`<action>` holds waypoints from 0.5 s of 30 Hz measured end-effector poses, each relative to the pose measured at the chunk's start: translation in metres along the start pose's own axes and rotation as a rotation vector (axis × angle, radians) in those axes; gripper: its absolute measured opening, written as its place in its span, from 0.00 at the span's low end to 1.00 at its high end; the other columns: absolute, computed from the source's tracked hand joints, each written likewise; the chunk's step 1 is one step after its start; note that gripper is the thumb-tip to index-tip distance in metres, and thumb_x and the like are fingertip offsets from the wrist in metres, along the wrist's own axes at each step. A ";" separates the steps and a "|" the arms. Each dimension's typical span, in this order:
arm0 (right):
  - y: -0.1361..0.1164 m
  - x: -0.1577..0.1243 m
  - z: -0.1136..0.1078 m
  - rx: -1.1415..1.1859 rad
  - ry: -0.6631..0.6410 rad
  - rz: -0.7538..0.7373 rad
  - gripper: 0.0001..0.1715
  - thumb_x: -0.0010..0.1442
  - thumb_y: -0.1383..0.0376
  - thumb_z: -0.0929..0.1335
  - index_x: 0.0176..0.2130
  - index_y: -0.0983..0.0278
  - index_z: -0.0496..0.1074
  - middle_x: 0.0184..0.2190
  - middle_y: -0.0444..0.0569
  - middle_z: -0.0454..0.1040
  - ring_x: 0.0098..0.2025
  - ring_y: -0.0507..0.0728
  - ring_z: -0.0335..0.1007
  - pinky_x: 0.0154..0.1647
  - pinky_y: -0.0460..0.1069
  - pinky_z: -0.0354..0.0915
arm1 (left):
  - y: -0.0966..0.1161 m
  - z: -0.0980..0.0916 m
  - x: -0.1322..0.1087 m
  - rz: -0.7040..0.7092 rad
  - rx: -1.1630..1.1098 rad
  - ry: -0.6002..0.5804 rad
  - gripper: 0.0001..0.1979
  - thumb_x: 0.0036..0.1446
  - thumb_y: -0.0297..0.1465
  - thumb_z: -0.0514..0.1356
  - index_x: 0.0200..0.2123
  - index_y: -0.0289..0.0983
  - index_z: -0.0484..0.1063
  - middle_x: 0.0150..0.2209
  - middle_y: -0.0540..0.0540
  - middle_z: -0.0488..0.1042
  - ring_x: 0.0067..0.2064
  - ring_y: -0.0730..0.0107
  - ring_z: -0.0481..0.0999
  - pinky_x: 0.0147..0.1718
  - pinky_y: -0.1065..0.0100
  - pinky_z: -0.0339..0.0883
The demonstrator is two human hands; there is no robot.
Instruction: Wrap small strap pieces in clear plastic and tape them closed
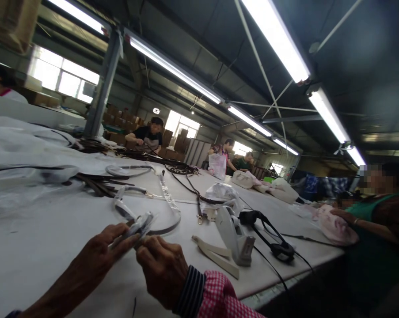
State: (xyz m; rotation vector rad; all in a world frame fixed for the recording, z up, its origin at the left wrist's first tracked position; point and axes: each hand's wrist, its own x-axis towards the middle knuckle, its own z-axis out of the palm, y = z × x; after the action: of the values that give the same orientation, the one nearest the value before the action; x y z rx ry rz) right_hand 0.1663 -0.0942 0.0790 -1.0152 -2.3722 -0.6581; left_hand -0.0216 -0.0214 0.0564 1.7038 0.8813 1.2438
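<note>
Leftward first: crumpled white plastic sheeting [27, 145] heaped at the frame's far left on the desk [53, 238], with dark straps [96, 182] lying loose beside it, probably a stock waiting to be wrapped. At lower left, the left hand [100, 251], fingers curled under and thumb on top, pinching one end of a plastic-wrapped strap [138, 225]; held flat and low over the desk, likely so the wrapping can be worked along its length. Just right of it, the right hand [162, 269], in a striped cuff and pink checked sleeve [215, 296], closed around the same strap end from the other side, fingertips meeting those of the left. From that grip, looping away up the desk toward the frame's middle and back, the rest of the wrapped strap, resting on the surface. Further right, in the lower middle, pale flat strips [215, 256] lying beside a white handheld tool [234, 234] propped on its base, within easy reach of the right hand. Next to it a black cable [268, 238] trailing toward the desk's edge. Above, at mid-frame, a clear plastic bag [221, 192], crumpled, contents not discernible. Toward the upper middle, a white bag [217, 165] standing upright in front of a person, contents hidden. At far right, another person's hand [343, 216] resting on a pink, soft bundle [335, 227].
</note>
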 end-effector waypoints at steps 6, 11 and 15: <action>0.003 -0.028 0.020 0.164 0.022 -0.007 0.06 0.65 0.70 0.65 0.40 0.61 0.70 0.41 0.44 0.76 0.38 0.52 0.72 0.33 0.45 0.66 | -0.042 0.004 -0.011 0.424 0.563 -0.173 0.10 0.66 0.43 0.59 0.38 0.46 0.77 0.39 0.49 0.78 0.44 0.61 0.76 0.45 0.67 0.72; 0.008 -0.041 0.041 0.184 0.242 0.168 0.08 0.64 0.64 0.69 0.31 0.60 0.71 0.37 0.45 0.75 0.37 0.53 0.72 0.31 0.45 0.65 | -0.064 0.008 -0.020 0.797 0.700 -0.064 0.20 0.64 0.42 0.61 0.59 0.51 0.69 0.54 0.52 0.79 0.55 0.62 0.76 0.59 0.67 0.67; 0.006 -0.040 0.045 0.206 0.261 0.147 0.12 0.66 0.64 0.68 0.30 0.62 0.68 0.34 0.43 0.76 0.33 0.52 0.71 0.30 0.45 0.63 | -0.051 0.011 -0.020 0.806 0.726 -0.079 0.15 0.66 0.40 0.59 0.55 0.51 0.73 0.50 0.54 0.81 0.50 0.64 0.78 0.56 0.67 0.70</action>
State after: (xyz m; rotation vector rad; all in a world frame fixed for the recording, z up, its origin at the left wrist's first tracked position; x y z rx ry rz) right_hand 0.1853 -0.0849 0.0222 -0.9411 -2.0679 -0.4503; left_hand -0.0190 -0.0204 0.0009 2.8566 0.6363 1.4206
